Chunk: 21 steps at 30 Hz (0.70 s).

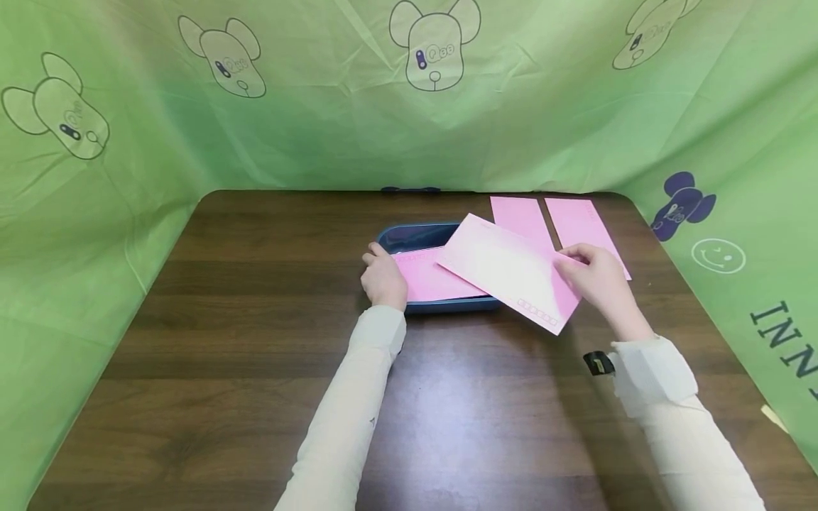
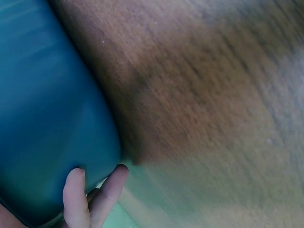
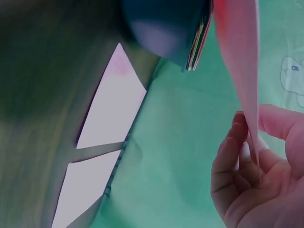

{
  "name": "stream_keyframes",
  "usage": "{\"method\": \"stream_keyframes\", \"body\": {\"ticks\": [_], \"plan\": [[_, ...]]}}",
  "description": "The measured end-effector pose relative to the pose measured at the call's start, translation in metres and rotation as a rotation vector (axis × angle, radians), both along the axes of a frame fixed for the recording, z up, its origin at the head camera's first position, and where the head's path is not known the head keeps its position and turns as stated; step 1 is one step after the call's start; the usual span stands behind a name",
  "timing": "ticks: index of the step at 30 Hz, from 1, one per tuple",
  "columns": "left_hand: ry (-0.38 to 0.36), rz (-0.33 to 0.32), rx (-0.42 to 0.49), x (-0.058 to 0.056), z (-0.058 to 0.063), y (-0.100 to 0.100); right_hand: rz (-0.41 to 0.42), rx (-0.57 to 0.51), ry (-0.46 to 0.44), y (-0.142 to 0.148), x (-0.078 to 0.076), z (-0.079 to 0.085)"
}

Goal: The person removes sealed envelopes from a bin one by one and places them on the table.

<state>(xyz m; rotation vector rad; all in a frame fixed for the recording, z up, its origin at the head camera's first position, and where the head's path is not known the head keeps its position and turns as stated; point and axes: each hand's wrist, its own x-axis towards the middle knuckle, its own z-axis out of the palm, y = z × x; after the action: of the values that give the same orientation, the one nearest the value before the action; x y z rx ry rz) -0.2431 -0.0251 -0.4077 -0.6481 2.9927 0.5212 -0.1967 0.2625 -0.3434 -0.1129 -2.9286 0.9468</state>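
A dark blue oblong container (image 1: pixel 441 306) stands on the table, a pink envelope (image 1: pixel 431 277) lying across its top. My left hand (image 1: pixel 385 278) grips the container's left end; in the left wrist view two fingers (image 2: pixel 76 194) lie against its outer wall. My right hand (image 1: pixel 594 273) pinches another pink envelope (image 1: pixel 505 266) by its right edge, thumb on one face and fingers on the other. This held envelope is tilted, and its left end overlaps the container's right part, hiding it.
Two more pink envelopes, one nearer the container (image 1: pixel 519 216) and one farther right (image 1: pixel 584 223), lie at the table's back right. Edges of several coloured papers (image 3: pixel 198 45) show at the container's rim in the right wrist view. A green printed cloth (image 1: pixel 332 128) hangs round the wooden table (image 1: pixel 224 341).
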Motion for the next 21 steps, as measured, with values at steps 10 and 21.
{"method": "stream_keyframes", "body": {"ticks": [10,21], "plan": [[0.002,-0.014,0.006,-0.001,0.0,-0.001,-0.131,-0.067,0.026,0.024,0.04,-0.012],[-0.011,-0.02,-0.006,-0.001,-0.002,-0.001,-0.189,-0.282,-0.11,0.054,0.095,-0.039]]}}
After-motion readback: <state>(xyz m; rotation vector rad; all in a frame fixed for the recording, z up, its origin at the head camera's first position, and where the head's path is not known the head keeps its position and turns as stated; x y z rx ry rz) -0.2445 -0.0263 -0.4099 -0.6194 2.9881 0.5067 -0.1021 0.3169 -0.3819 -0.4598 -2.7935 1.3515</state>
